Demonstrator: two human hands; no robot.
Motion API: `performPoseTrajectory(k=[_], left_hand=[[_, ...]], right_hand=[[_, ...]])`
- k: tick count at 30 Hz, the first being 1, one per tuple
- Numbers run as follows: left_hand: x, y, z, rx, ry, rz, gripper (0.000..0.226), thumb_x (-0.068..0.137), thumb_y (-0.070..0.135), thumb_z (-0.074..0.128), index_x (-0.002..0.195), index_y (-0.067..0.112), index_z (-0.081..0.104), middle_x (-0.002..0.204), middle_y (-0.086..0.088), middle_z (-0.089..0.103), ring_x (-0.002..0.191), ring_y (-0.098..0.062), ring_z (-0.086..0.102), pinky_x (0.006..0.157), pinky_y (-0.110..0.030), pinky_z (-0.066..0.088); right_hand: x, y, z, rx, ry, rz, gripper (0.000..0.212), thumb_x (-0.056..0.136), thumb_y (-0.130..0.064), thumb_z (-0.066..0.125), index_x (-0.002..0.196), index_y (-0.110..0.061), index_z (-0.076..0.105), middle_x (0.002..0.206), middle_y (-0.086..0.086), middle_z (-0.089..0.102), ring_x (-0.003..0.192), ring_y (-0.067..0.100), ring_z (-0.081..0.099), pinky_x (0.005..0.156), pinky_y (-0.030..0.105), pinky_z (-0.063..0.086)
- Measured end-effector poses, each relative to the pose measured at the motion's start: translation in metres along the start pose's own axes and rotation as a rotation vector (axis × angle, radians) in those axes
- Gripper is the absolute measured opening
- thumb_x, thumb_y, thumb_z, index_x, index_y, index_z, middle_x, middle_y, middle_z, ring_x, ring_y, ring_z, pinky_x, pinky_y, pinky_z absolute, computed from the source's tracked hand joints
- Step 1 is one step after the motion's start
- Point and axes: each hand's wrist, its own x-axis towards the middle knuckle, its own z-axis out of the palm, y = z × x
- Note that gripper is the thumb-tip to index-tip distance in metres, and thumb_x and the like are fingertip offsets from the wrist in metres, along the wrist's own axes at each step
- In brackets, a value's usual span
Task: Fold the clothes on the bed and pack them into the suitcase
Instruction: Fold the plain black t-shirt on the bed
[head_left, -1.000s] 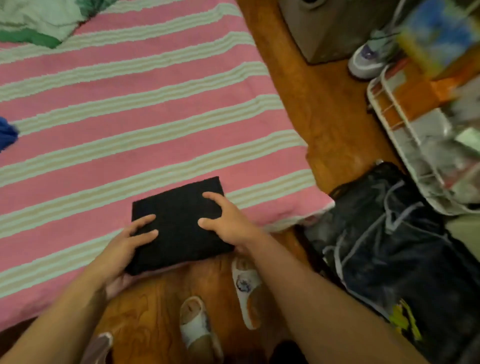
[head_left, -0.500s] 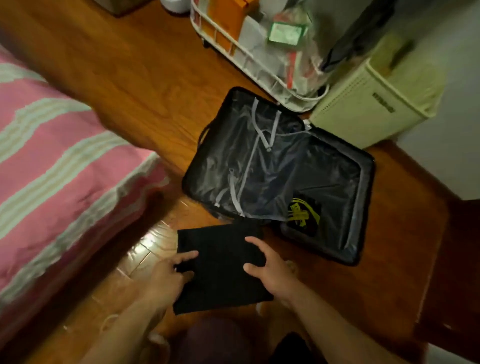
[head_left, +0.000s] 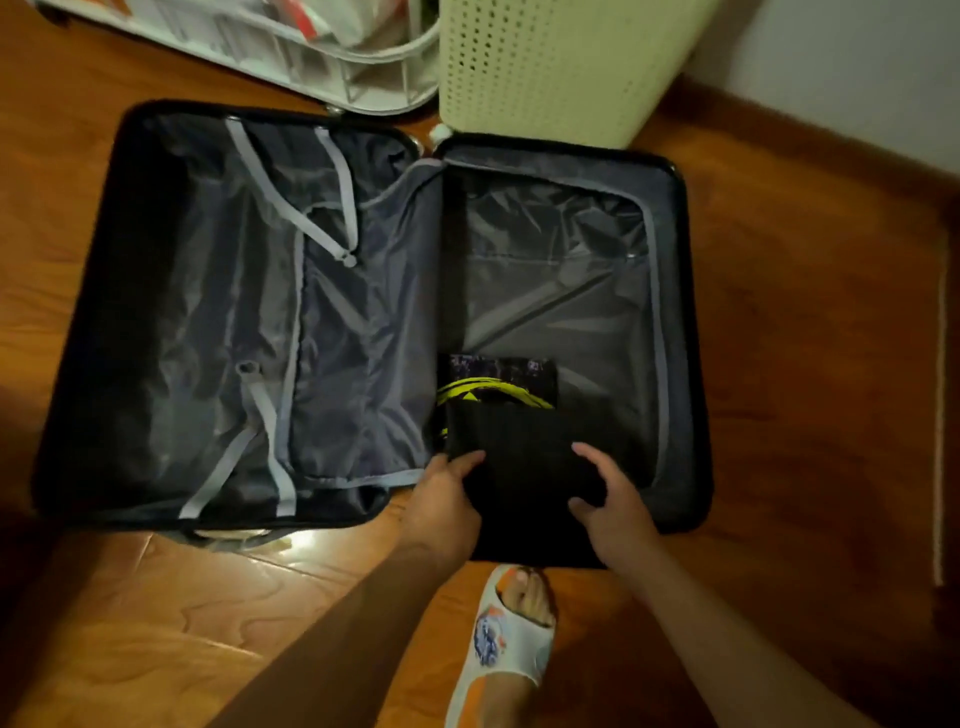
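Note:
A black suitcase (head_left: 93, 322) lies open flat on the wooden floor, both halves lined in grey. I hold a folded black garment (head_left: 524, 467) over the near end of the right half. My left hand (head_left: 447, 499) grips its left edge and my right hand (head_left: 608, 499) grips its right edge. Under it lies another folded dark garment with a yellow print (head_left: 493, 387), partly covered. The bed is out of view.
A cream perforated laundry basket (head_left: 545, 67) stands just behind the suitcase's right half. A white wire rack (head_left: 363, 78) full of items sits behind the left half. My foot in a white slipper (head_left: 509, 639) is on the floor near the suitcase.
I lifted the folded black garment off the striped bed, turned to the suitcase, and brought it down over the right half onto the printed garment.

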Motion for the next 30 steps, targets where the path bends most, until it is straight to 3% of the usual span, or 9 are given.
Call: performPoseTrajectory(k=[4, 6, 8, 12, 17, 20, 23, 27, 30], left_hand=[[0.071, -0.003, 0.016, 0.183, 0.134, 0.078, 0.062, 0.096, -0.001, 0.051, 0.153, 0.021, 0.041, 0.147, -0.006, 0.035, 0.132, -0.028, 0.047, 0.112, -0.022, 0.032], [0.096, -0.016, 0.024, 0.559, 0.16, 0.043, 0.067, 0.095, 0.015, 0.055, 0.157, 0.018, 0.028, 0.158, -0.014, 0.015, 0.143, -0.037, 0.028, 0.118, -0.038, 0.027], [0.113, -0.024, 0.035, 0.859, 0.117, 0.081, 0.076, 0.099, 0.029, 0.05, 0.161, 0.012, 0.009, 0.165, -0.017, -0.013, 0.152, -0.041, -0.003, 0.123, -0.047, 0.01], [0.149, -0.029, 0.063, 0.988, -0.038, 0.3, 0.1, 0.097, 0.063, 0.047, 0.158, 0.026, -0.023, 0.162, -0.012, -0.035, 0.151, -0.034, -0.028, 0.125, -0.051, -0.005], [0.183, -0.049, 0.065, 1.082, -0.109, 0.163, 0.118, 0.087, 0.078, 0.05, 0.149, 0.031, -0.038, 0.154, -0.013, -0.047, 0.147, -0.035, -0.036, 0.125, -0.051, -0.004], [0.194, -0.035, 0.058, 1.019, -0.227, 0.115, 0.114, 0.088, 0.066, 0.06, 0.156, 0.033, -0.025, 0.158, -0.012, -0.042, 0.149, -0.036, -0.031, 0.125, -0.052, 0.003], [0.189, 0.001, 0.033, 0.858, -0.363, 0.013, 0.086, 0.097, 0.05, 0.052, 0.162, 0.029, 0.0, 0.167, -0.012, -0.019, 0.154, -0.038, -0.014, 0.124, -0.054, 0.016], [0.098, 0.011, -0.012, 0.632, -0.181, 0.052, 0.055, 0.1, 0.028, 0.047, 0.154, 0.021, 0.036, 0.155, -0.013, 0.038, 0.14, -0.035, 0.042, 0.113, -0.047, 0.039], [-0.01, -0.013, -0.054, 0.535, -0.139, -0.084, 0.038, 0.099, 0.029, 0.046, 0.136, 0.025, 0.055, 0.136, -0.007, 0.06, 0.124, -0.03, 0.059, 0.103, -0.041, 0.049]], right_hand=[[0.092, 0.015, 0.004, -0.058, 0.035, -0.095, 0.066, 0.094, -0.001, 0.063, 0.14, -0.048, 0.049, 0.147, -0.001, 0.044, 0.135, 0.018, 0.046, 0.113, 0.04, 0.043], [0.128, 0.028, 0.019, -0.226, -0.06, -0.074, 0.066, 0.098, -0.013, 0.062, 0.15, -0.047, 0.038, 0.159, 0.002, 0.027, 0.145, 0.024, 0.033, 0.119, 0.04, 0.033], [0.149, 0.037, 0.035, -0.45, -0.152, -0.075, 0.07, 0.101, -0.025, 0.059, 0.157, -0.044, 0.022, 0.167, -0.001, 0.001, 0.153, 0.027, 0.016, 0.121, 0.04, 0.026], [0.155, 0.036, 0.05, -0.671, -0.161, -0.134, 0.088, 0.102, -0.032, 0.057, 0.158, -0.041, -0.01, 0.167, 0.004, -0.019, 0.149, 0.033, 0.024, 0.111, 0.043, 0.038], [0.162, 0.045, 0.052, -0.869, -0.132, -0.245, 0.09, 0.1, -0.039, 0.058, 0.159, -0.04, -0.01, 0.166, 0.007, -0.022, 0.149, 0.033, 0.023, 0.11, 0.042, 0.04], [0.179, 0.031, 0.055, -0.933, -0.258, -0.065, 0.089, 0.102, -0.035, 0.055, 0.156, -0.044, -0.015, 0.165, 0.008, -0.026, 0.146, 0.035, 0.032, 0.108, 0.044, 0.042], [0.173, -0.004, 0.047, -0.944, -0.321, 0.118, 0.085, 0.101, -0.023, 0.054, 0.159, -0.042, -0.005, 0.166, 0.014, -0.019, 0.149, 0.04, 0.023, 0.117, 0.048, 0.034], [0.098, -0.043, 0.032, -0.966, -0.235, 0.143, 0.064, 0.097, -0.018, 0.055, 0.156, -0.025, 0.03, 0.162, 0.017, 0.014, 0.14, 0.041, 0.034, 0.113, 0.046, 0.038], [0.017, -0.075, 0.038, -0.975, -0.236, 0.103, 0.055, 0.099, -0.016, 0.052, 0.151, -0.022, 0.037, 0.156, 0.012, 0.025, 0.136, 0.036, 0.041, 0.108, 0.043, 0.042]])
